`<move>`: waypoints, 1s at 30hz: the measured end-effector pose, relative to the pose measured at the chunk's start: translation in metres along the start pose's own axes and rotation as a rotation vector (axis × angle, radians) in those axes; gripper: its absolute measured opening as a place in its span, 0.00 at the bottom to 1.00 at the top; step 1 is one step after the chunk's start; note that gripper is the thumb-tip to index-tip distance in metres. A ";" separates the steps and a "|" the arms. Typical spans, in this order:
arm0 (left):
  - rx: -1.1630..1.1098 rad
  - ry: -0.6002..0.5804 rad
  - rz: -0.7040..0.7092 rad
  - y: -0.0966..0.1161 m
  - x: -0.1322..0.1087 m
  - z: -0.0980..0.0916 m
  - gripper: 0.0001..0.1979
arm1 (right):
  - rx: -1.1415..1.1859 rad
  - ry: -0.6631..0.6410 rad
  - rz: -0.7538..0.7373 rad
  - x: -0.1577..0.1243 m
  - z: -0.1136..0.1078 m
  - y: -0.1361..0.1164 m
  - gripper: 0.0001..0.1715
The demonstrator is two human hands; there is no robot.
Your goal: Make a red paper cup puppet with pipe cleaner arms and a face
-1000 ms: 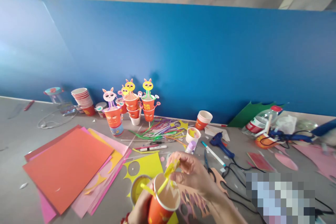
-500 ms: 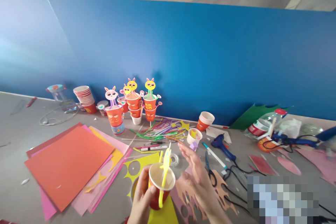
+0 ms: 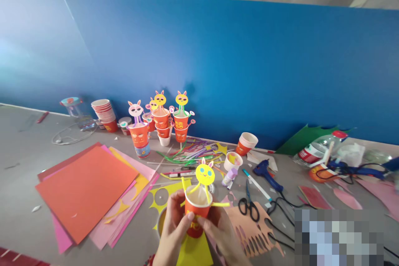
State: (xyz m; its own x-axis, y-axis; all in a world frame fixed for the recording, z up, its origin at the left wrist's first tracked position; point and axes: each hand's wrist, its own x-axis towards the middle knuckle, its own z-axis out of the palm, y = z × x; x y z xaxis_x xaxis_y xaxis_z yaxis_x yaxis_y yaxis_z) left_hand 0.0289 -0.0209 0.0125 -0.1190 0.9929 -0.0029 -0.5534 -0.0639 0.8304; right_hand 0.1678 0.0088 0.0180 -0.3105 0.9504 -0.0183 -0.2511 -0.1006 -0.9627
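Both the left grip (image 3: 172, 228) and the right grip (image 3: 220, 232) are cut off at the wrist by the lower picture edge. Their fingers, wrapped about the paper cup (image 3: 195, 210), cover its base and most of its print. A round rim (image 3: 160, 221) behind the left grip is mostly hidden. Toward the front right corner of the counter (image 3: 28, 162), a mosaic block (image 3: 338, 237) blots out the black cable (image 3: 278, 207) running into it. The label on the bottle (image 3: 314, 149) is too small to read.

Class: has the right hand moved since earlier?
Yes. The right hand drew back from the purple glue stick toward the person, onto the orange cup.
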 end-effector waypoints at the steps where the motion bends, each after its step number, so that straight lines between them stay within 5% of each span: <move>1: -0.018 -0.015 -0.035 0.001 0.000 -0.001 0.22 | 0.012 0.006 0.014 0.000 -0.002 -0.001 0.30; 6: -0.004 -0.143 -0.190 0.005 0.002 -0.006 0.26 | 0.019 -0.080 0.044 0.001 -0.010 -0.007 0.28; 13: 0.078 -0.242 -0.176 0.024 0.021 -0.008 0.28 | -0.090 -0.196 0.028 0.016 -0.025 -0.013 0.29; 22: 0.224 -0.188 -0.106 0.036 0.054 -0.019 0.27 | -0.363 0.206 -0.230 0.030 -0.051 0.008 0.23; 30: 0.437 -0.003 0.140 0.058 0.091 -0.071 0.31 | -0.490 0.241 -0.288 0.028 -0.062 0.013 0.21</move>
State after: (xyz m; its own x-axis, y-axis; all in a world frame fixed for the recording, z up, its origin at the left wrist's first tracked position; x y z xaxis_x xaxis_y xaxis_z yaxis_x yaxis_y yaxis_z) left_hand -0.0731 0.0584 0.0210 -0.1654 0.9780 0.1271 -0.1323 -0.1497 0.9798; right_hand 0.2123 0.0527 -0.0114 -0.0629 0.9647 0.2557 0.1745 0.2629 -0.9489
